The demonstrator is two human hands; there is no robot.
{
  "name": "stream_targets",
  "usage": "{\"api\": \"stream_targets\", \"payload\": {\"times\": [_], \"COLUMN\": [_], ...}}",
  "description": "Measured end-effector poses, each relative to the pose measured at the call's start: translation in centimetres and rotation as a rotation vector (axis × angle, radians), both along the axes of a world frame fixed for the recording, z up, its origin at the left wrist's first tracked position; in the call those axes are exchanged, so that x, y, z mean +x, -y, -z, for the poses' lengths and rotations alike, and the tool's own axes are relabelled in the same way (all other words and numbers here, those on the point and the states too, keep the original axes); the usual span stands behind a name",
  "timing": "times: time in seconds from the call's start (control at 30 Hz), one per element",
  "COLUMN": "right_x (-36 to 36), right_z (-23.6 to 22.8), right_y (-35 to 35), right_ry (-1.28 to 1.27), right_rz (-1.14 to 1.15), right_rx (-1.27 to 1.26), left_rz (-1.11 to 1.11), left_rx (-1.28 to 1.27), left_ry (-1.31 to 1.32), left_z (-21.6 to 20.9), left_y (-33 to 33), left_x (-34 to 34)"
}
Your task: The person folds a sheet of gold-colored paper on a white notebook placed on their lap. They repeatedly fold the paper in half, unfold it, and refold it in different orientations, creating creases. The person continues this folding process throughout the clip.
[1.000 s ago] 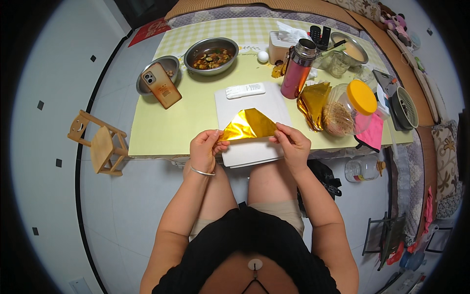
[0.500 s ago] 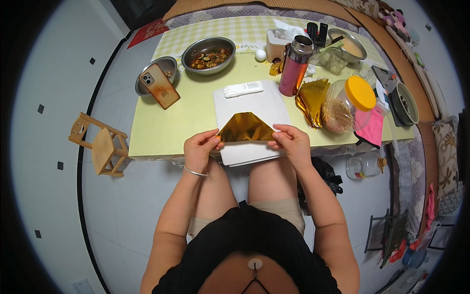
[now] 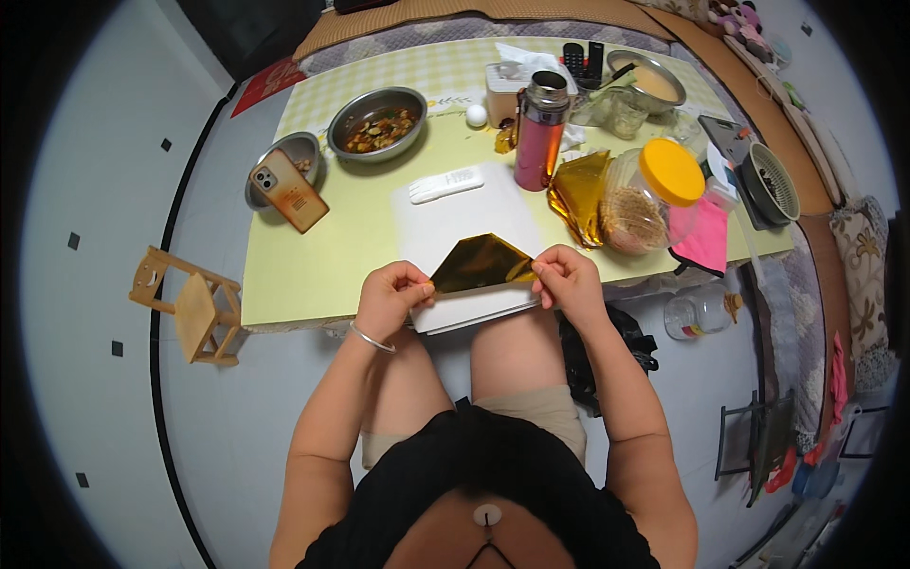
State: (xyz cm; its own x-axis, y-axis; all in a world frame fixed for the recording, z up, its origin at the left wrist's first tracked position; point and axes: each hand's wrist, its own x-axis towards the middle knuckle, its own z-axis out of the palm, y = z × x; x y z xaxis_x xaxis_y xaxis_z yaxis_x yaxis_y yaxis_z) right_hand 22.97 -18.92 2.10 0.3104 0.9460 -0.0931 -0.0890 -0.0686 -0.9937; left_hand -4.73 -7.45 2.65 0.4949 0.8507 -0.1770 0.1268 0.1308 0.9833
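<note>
Between my two hands a shiny gold foil sheet (image 3: pixel 482 263) is stretched in a folded, roughly trapezoid shape. My left hand (image 3: pixel 396 292) pinches its left corner, and my right hand (image 3: pixel 567 283) pinches the right corner. Beneath the foil lies a white board or paper stack (image 3: pixel 469 316) at the table's front edge. A white oblong case (image 3: pixel 446 184) rests on the stack's far part. More gold foil sheets (image 3: pixel 579 197) stand in a folded pile to the right, beside a clear jar with a yellow lid (image 3: pixel 671 173).
A metal flask (image 3: pixel 542 133) stands behind the foil pile. Far left are a bowl of food in liquid (image 3: pixel 377 125) and a phone (image 3: pixel 290 192) leaning on a smaller metal bowl (image 3: pixel 305 150). A pink cloth (image 3: pixel 703 235) hangs over the front edge. A small wooden chair (image 3: pixel 194 302) stands left.
The foil has tilted and its top edge now looks more pointed; both hands still pinch its corners. The whole view has shifted slightly, with the table turned a little.
</note>
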Motion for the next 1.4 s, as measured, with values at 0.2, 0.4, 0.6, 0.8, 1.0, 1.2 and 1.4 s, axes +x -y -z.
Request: {"api": "stream_targets", "payload": {"times": [0.2,0.4,0.6,0.8,1.0,1.2,1.4], "right_x": [3.7,4.4,4.4,4.5,2.6,1.1,0.9], "right_z": [-1.5,0.4,1.1,3.3,3.5,2.9,2.5], "right_y": [0.7,2.7,6.3,7.3,6.9,5.9,4.9], "right_ry": [-0.189,-0.193,-0.164,-0.176,-0.183,-0.1,0.238], "right_rz": [0.311,0.476,0.502,0.57,0.51,0.407,0.245], "right_rx": [0.165,0.331,0.376,0.321,0.282,0.265,0.224], "left_rz": [0.116,-0.017,-0.206,-0.191,-0.185,-0.203,0.032], "left_rx": [-0.225,-0.637,-0.664,-0.758,-0.673,-0.621,0.119], "left_ry": [0.026,0.297,0.421,0.367,0.331,0.235,-0.039], "left_z": [-1.7,0.8,1.8,1.3,1.4,1.3,1.1], "left_y": [-0.9,-0.6,0.4,1.6,0.7,-1.0,-0.3], "left_x": [5.9,14.1,16.9,19.5,24.8,26.5,18.0]}}
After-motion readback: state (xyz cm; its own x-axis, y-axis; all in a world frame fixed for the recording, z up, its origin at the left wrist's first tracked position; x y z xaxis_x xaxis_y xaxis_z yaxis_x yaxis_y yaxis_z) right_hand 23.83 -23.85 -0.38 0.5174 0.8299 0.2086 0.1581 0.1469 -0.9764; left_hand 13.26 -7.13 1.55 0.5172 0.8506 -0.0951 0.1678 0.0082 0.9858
